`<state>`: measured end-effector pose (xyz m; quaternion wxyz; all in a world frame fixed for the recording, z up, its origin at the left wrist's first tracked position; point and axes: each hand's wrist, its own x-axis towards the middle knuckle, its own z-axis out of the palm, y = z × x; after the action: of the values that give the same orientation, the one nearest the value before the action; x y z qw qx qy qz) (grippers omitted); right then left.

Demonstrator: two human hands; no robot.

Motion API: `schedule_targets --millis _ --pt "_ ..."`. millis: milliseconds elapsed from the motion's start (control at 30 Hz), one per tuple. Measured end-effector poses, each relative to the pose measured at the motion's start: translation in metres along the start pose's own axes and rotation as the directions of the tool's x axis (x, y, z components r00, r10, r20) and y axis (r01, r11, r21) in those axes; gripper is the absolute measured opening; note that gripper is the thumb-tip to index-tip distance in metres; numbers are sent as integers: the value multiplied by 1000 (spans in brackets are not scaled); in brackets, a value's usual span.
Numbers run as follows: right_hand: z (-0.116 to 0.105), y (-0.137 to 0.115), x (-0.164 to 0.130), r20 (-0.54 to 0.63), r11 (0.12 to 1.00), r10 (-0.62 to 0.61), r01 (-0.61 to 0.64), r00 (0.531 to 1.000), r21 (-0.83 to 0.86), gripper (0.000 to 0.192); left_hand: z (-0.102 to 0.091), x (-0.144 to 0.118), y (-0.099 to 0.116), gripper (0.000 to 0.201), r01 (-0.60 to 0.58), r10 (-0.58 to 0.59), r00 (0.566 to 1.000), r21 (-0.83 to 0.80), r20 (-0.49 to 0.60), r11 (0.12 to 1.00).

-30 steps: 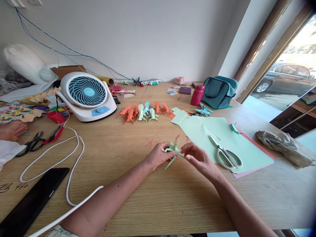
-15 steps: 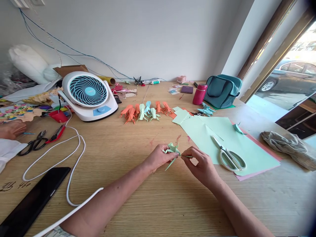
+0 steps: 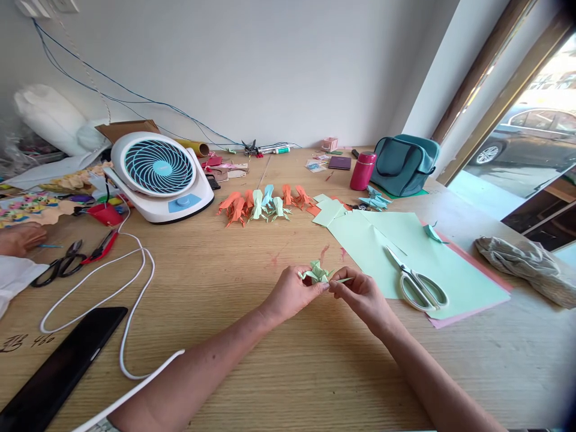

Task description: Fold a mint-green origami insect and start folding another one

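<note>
Above the front part of the table, a light-green origami figure (image 3: 317, 272) with thin pointed legs sits between my two hands. My left hand (image 3: 294, 292) pinches its body from the left, thumb forward. On the other side, my right hand (image 3: 360, 294) has thumb and fingertips closed on one of the figure's thin points. Part of the paper is covered by my fingers. Farther back stands a row of finished-looking folded figures: orange ones (image 3: 236, 210), pale green ones (image 3: 258, 205) and a blue one (image 3: 268, 195).
Right of my hands, scissors (image 3: 420, 288) lie on green paper sheets (image 3: 468, 276). A pink bottle (image 3: 362, 171) and teal bag (image 3: 402, 168) stand behind. At left are a fan (image 3: 159, 174), a white cable (image 3: 146, 300), a black phone (image 3: 67, 366) and another person's hand (image 3: 20, 239).
My hands have drawn closer together on the origami figure, and it has turned slightly. The leg that pointed down toward me no longer shows there.
</note>
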<state>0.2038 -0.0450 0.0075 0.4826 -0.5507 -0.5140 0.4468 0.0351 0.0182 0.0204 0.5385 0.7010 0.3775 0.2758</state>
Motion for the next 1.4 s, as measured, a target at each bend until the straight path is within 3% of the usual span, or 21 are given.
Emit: schedule_targets --millis 133,267,400,533,733,900,1133,1233,1300,1400 --pt "-1 1 0 -17 999 -36 37 999 34 33 -3 1 0 25 0 -1 1000 91 14 996" --pt "-1 4 -1 -59 985 -169 168 984 -32 20 -7 4 -2 29 20 -29 997 124 75 992" --pt "-1 -3 -5 -35 888 -396 373 918 -269 5 -9 7 -1 36 85 -86 988 11 130 996" --pt "-1 -8 -7 45 750 -532 495 846 -438 10 -10 6 4 41 156 -146 980 -66 135 986" --pt "-1 0 -6 78 647 -622 567 779 -510 17 -14 6 8 46 311 -287 939 -113 190 944" --pt "-2 1 -6 98 599 -660 599 745 -531 18 -19 6 7 52 323 -249 917 -217 311 921" --pt "-3 1 -6 106 593 -663 606 741 -530 19 -30 7 10 48 362 -243 870 -221 428 906" --pt "-3 0 -7 113 598 -655 604 747 -527 18 -28 6 12 42 339 -254 888 -173 385 925" --pt "-3 0 -8 107 609 -647 596 755 -523 18 -25 6 12 36 281 -229 921 -130 314 951" --pt "-4 1 -7 18 675 -624 551 781 -491 19 -21 6 11 27 63 -57 985 -35 164 997"
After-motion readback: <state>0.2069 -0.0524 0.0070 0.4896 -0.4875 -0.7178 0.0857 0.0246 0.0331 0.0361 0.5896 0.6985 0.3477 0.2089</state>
